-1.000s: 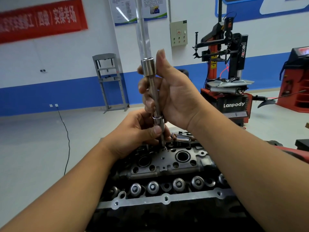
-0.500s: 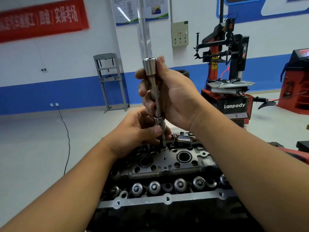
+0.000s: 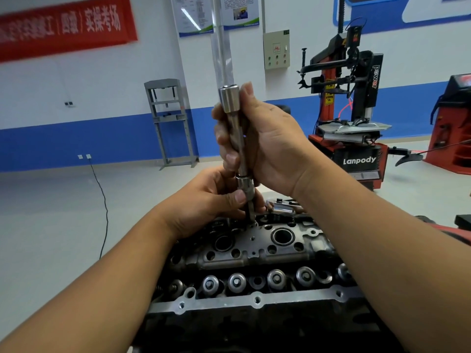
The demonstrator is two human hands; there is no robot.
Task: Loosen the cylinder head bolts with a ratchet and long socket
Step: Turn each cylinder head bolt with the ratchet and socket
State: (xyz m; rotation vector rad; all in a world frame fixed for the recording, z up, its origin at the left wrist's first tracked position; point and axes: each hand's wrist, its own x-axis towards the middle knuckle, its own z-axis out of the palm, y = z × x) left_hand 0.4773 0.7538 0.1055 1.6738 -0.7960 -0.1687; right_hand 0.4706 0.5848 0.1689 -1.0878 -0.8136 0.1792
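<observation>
A grey cylinder head (image 3: 254,253) with round bores and a row of valve springs lies right in front of me. Standing upright on its far edge is a long chrome socket extension (image 3: 235,128), its tip down in a bolt hole. My right hand (image 3: 265,143) grips the upper shaft, thumb up beside the wide top end. My left hand (image 3: 214,200) pinches the short socket (image 3: 246,186) at the lower end. Behind the hands, a chrome ratchet (image 3: 281,207) lies on the head, partly hidden.
A red and black tyre changer (image 3: 356,118) stands at the right. A red machine (image 3: 453,128) is at the far right edge. A grey metal frame (image 3: 169,123) stands against the blue and white wall. A black cable (image 3: 102,200) runs across the floor at the left.
The extension has sunk slightly, its tip going a little further down into the head. Both hands keep their grip, the right hand following it down.
</observation>
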